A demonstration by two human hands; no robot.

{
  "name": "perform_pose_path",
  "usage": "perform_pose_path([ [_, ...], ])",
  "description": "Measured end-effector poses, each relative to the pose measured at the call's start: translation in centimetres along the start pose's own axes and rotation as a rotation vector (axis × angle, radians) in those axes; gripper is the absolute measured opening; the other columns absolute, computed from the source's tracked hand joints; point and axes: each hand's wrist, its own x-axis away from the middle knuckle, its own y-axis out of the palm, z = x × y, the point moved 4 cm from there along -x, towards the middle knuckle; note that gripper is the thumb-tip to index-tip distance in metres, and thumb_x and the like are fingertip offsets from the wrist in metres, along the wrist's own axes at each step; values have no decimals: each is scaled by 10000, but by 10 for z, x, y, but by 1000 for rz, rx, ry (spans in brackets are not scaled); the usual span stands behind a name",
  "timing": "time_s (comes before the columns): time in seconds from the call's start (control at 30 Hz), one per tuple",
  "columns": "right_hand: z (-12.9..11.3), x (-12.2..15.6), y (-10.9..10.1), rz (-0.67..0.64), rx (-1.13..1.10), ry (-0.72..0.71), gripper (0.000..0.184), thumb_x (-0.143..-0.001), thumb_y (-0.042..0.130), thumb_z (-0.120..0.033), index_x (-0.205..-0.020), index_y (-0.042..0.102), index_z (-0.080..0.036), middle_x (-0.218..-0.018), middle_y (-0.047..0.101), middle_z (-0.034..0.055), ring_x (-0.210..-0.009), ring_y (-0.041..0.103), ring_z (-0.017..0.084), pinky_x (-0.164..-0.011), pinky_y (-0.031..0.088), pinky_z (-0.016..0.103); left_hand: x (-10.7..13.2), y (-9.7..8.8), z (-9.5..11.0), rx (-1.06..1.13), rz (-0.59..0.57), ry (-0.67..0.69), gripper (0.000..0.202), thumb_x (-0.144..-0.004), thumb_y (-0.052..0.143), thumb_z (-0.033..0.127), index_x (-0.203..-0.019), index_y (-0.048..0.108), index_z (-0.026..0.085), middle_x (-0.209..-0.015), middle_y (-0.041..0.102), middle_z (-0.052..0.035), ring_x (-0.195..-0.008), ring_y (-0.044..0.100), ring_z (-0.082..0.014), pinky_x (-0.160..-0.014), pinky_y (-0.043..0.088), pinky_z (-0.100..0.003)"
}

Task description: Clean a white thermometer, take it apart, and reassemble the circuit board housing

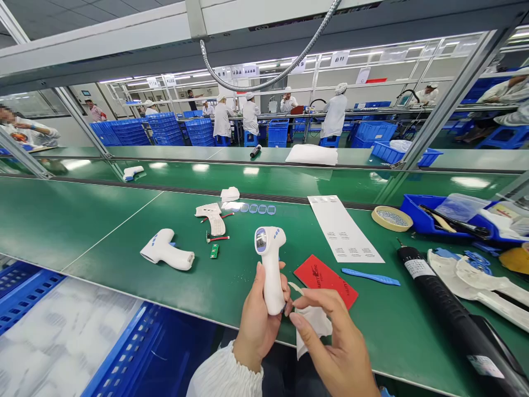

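My left hand [261,325] is closed around the handle of a white infrared thermometer [273,275], held upright with its small screen and blue buttons facing me. Just right of the handle, my right hand [336,336] has its thumb and forefinger curved and slightly apart. A crumpled white wipe [314,322] hangs from this hand, partly hidden behind its fingers. Further left on the green bench lies a second white thermometer [167,249]. Behind it are an opened white thermometer shell [212,216] with red and black wires and a small green circuit board [214,251].
A red card [326,278], a blue pry tool [371,277] and a white label sheet [345,229] lie to the right. Beyond them are a tape roll [392,218], a blue parts bin [442,220] and a black electric screwdriver [450,309]. Blue crates [119,347] stand below left.
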Motion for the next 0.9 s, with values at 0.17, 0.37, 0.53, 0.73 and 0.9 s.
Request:
perform_pose_path([
  [0.17, 1, 4, -6, -50, -136, 238, 40, -877, 543, -281, -913, 553, -265, -737, 539, -32, -659, 539, 124, -559, 439, 200, -2, 0, 0, -16, -10, 7, 427, -926, 361, 466, -999, 580, 106, -657, 466, -9, -544, 408, -99, -470, 354, -209],
  [0.37, -22, 7, 25, -273, -131, 109, 116, -856, 542, -209, -741, 537, -219, -673, 538, -32, -676, 531, 140, -586, 397, 240, -4, -2, -1, -38, 1, 6, 426, -898, 411, 505, -994, 581, 127, -631, 465, 4, -515, 386, -82, -464, 353, -189],
  [0.53, -23, 10, 36, -180, 227, -37, 119, -839, 583, -261, -776, 499, -206, -668, 539, -14, -633, 489, 169, -564, 381, 280, -4, -3, -1, -35, 21, -29, 419, -882, 431, 526, -970, 582, 146, -626, 474, 6, -519, 414, -83, -469, 371, -176],
  [0.73, 7, -13, -6, -6, 463, -22, 281, -893, 476, -451, -1003, 513, -195, -870, 596, 55, -786, 550, 211, -644, 456, 325, -1, 0, 1, -2, -14, 28, 417, -885, 445, 506, -965, 592, 125, -641, 470, -3, -539, 406, -93, -462, 360, -186],
  [0.9, 54, -33, -26, -174, 791, -6, 465, -844, 490, -507, -1103, 545, -125, -1027, 605, 145, -909, 539, 302, -720, 462, 434, 0, 5, 3, 10, -26, 30, 414, -912, 404, 472, -963, 590, 105, -639, 480, -16, -528, 393, -94, -445, 332, -191],
])
